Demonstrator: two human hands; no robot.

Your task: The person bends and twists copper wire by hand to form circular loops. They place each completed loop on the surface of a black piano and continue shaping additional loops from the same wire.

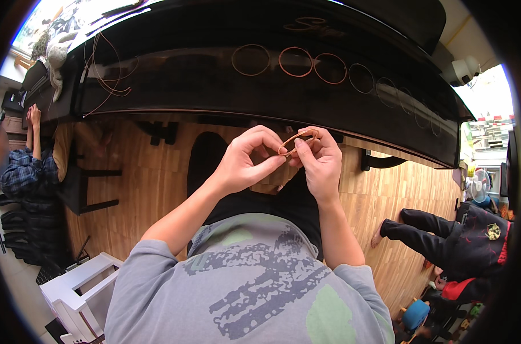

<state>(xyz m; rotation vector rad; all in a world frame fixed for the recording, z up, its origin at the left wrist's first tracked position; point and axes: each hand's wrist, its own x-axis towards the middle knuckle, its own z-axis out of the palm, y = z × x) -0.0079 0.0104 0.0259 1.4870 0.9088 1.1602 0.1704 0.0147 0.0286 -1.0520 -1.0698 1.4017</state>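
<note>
Above my lap, a small coil of copper-coloured wire (298,136) is held between both hands. The thumb and forefinger of my left hand (244,161) pinch its left end. My right hand (320,163) grips the right part of the loop, with its thumb pressed against it. Beyond my hands, several wire rings lie in a row on a glossy black surface (203,74). A thin dull ring (251,45) is leftmost, then two copper-coloured rings (280,61), then silvery rings (350,78) to the right. Loose long wires (94,69) lie farther left.
The black surface's front edge (214,113) runs across in front of me. A person in a plaid shirt (25,169) sits at far left, near a black stool (88,186). Another person in dark clothes (466,241) is at right. A white frame (80,286) stands at lower left.
</note>
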